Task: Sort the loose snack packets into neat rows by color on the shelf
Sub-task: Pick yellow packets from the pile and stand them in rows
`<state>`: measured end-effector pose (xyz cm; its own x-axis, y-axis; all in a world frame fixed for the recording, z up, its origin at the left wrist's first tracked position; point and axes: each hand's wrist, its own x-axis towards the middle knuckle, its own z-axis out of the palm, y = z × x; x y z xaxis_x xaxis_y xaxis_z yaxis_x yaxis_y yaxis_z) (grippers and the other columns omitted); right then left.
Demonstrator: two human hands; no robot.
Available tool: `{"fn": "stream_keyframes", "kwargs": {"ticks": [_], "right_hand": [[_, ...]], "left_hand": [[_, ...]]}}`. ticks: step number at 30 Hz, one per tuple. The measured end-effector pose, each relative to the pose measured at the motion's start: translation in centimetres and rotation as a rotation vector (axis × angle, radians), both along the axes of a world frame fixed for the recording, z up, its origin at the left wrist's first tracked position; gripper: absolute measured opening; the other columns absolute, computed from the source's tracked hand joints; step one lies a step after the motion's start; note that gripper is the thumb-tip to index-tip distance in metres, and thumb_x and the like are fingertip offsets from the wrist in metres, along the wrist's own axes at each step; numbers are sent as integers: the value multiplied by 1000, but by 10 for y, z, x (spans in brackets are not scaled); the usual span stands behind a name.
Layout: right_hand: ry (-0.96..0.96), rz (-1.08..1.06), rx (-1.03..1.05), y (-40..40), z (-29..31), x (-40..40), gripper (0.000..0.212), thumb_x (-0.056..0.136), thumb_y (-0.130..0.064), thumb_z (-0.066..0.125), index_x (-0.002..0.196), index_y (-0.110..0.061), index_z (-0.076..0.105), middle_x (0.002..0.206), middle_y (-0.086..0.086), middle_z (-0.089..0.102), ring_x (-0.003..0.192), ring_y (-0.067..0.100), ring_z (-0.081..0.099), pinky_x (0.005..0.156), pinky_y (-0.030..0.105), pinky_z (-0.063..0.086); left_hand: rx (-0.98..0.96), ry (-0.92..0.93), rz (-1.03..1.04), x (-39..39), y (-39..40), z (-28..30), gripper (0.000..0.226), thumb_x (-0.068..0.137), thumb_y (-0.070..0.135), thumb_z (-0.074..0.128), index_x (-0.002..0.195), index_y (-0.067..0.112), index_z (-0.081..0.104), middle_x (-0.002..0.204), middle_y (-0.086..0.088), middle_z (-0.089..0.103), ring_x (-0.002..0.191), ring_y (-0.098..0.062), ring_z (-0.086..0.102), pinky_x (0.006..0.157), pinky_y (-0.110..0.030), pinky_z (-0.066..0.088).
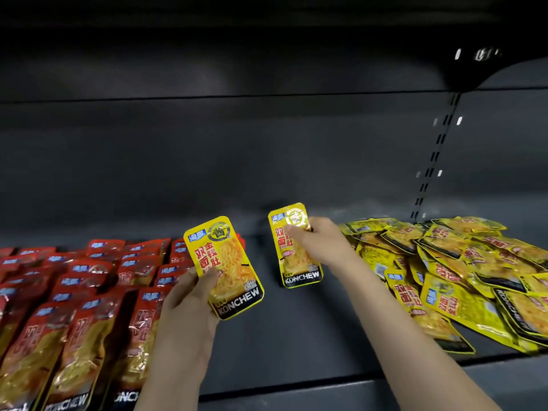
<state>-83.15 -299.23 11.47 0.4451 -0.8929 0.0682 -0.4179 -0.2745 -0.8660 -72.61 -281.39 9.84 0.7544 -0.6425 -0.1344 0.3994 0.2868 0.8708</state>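
"KONCHEW" on yellow packets (pixel 228 268) (pixel 296 247), one per hand (pixel 189 301) (pixel 320 241)

free: bare shelf (pixel 296 321) middle | blocked: red packets (pixel 74 292) left, yellow pile (pixel 459 277) right

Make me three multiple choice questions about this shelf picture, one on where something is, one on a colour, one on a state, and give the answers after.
1. Where does the loose heap of yellow packets lie on the shelf?
A. left end
B. right side
C. front centre

2. What colour are the packets in the rows on the left?
A. red
B. green
C. blue

3. What is the left hand doing?
A. resting flat on the shelf
B. holding nothing
C. gripping a yellow packet

Answers:
1 B, the jumbled yellow pile sits right of both hands.
2 A, the lined-up packets are red.
3 C, its thumb and fingers clasp the packet; the right hand holds another yellow packet.
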Motion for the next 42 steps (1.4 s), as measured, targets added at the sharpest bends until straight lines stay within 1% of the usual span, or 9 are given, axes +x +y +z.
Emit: {"fn": "stream_keyframes", "kwargs": {"ticks": [8,12,17,21,27,30,34,38,42], "right_hand": [[232,-54,-59,-23,-21,24,26,88,-35,62,100,-13,69,107,10,69,105,27,61,88,31,48],[323,-52,-165,-27,-30,30,35,91,-37,58,105,-5,61,111,14,66,108,31,58,80,30,42],[472,-100,-312,-33,-44,31,48,89,-44,57,115,-5,53,121,16,55,116,33,46,94,34,36],[433,-117,-340,-33,-47,30,56,87,-43,60,126,-6,45,129,15,47,121,32,41,101,34,32],[386,-81,-333,-33,-48,29,53,86,-42,61,125,-10,46,126,14,48,120,32,42,100,35,34],[334,-97,-336,-32,-46,29,44,93,-38,51,124,-6,52,122,18,52,118,35,44,99,36,35],[208,-173,-392,-34,-21,18,34,101,-21,36,108,4,59,110,26,61,109,38,52,87,36,31],[171,-130,-338,-37,10,-8,28,94,-11,44,115,-7,63,119,14,63,114,30,54,88,25,35],[224,-75,-301,-33,16,-34,24,89,-9,45,99,-17,66,109,6,67,106,25,58,78,21,39]], "left_hand": [[43,-172,-52,-3,0,-10,14,86,7,60,96,11,69,87,-1,73,92,-26,64,91,-45,47],[76,-206,-82,-5,2,-11,37,64,19,77,99,14,70,98,-3,73,97,-27,64,94,-50,44],[80,-215,-64,-9,1,-11,18,75,18,75,93,18,71,86,6,73,85,-17,61,71,-32,40],[64,-199,-73,-16,-1,-7,12,85,7,61,90,14,70,76,8,72,62,-1,61,58,-16,44],[150,-266,-59,-19,-5,-2,10,85,9,63,92,14,70,80,6,74,68,-1,65,52,-7,46],[200,-333,-80,-20,-12,4,12,86,11,64,96,16,69,89,2,75,77,-7,66,54,-10,46],[263,-483,-89,-21,-34,23,13,87,9,65,96,19,66,85,4,72,56,7,61,45,-4,40],[378,-636,-142,-21,-65,40,21,87,16,64,108,21,62,91,0,72,62,-1,62,45,-12,41],[571,-776,-225,-20,-96,31,28,86,20,65,114,16,61,94,-7,69,58,-13,57,57,-25,45]]}}
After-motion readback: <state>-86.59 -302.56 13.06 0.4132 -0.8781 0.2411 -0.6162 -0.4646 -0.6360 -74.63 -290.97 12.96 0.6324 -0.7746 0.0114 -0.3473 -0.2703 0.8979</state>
